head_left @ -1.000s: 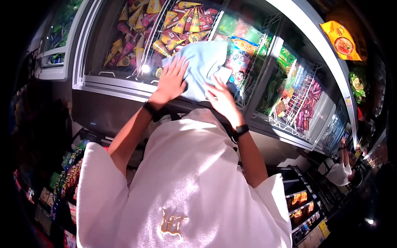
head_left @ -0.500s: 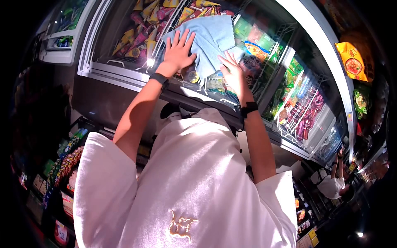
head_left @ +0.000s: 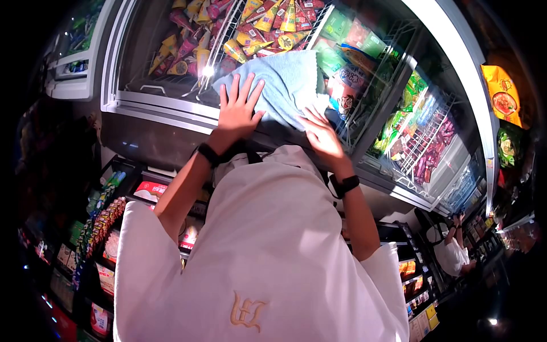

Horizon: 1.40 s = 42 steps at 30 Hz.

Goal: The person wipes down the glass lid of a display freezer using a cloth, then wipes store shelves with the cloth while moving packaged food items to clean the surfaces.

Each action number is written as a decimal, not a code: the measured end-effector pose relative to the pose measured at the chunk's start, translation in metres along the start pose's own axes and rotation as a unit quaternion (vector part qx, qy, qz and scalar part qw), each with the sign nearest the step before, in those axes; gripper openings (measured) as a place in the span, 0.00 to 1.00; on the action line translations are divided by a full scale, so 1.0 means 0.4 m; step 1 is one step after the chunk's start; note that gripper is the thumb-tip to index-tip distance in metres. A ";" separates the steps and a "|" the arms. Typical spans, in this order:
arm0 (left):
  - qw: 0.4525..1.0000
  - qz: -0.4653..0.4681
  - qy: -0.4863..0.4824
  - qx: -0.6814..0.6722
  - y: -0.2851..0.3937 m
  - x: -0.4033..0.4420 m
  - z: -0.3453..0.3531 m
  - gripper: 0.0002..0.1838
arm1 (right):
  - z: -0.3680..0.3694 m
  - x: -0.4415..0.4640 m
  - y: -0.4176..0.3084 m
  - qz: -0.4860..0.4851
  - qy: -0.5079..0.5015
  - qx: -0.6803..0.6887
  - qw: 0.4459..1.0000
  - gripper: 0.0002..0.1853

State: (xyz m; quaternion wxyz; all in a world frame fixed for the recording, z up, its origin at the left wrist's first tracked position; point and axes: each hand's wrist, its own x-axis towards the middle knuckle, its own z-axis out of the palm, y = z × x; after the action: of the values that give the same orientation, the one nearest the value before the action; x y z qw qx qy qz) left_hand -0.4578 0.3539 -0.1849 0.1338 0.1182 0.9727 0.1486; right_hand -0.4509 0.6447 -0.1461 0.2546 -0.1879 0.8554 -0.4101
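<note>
My left hand lies flat with its fingers spread on the blue cloth, over the glass near the front rim of the freezer. My right hand has its fingers stretched out at the cloth's right edge; I can't tell whether it pinches the fabric. The cloth's long axis runs roughly along the freezer's front, one corner pointing left and another toward the far side. Inside the freezer, beyond the cloth, are wrapped cones, with a cartoon-printed pouch to their right.
</note>
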 end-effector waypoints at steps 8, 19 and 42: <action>0.998 0.020 0.059 0.032 -0.057 0.235 -0.014 0.44 | -0.056 0.219 0.041 -0.008 0.115 0.054 0.992 0.21; 0.999 0.040 0.035 0.002 0.017 -0.090 0.036 0.42 | 0.093 -0.045 -0.010 -0.033 0.005 0.057 0.998 0.29; 0.994 -0.083 0.068 0.006 0.158 -0.091 0.071 0.42 | 0.051 -0.015 0.094 -0.090 0.052 -0.031 0.994 0.18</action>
State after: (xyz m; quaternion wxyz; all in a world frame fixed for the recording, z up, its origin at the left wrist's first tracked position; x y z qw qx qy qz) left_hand -0.4033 0.4100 -0.1827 0.0785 0.0271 0.9868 0.1392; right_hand -0.4382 0.6580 -0.1854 0.1663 -0.2501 0.8595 -0.4135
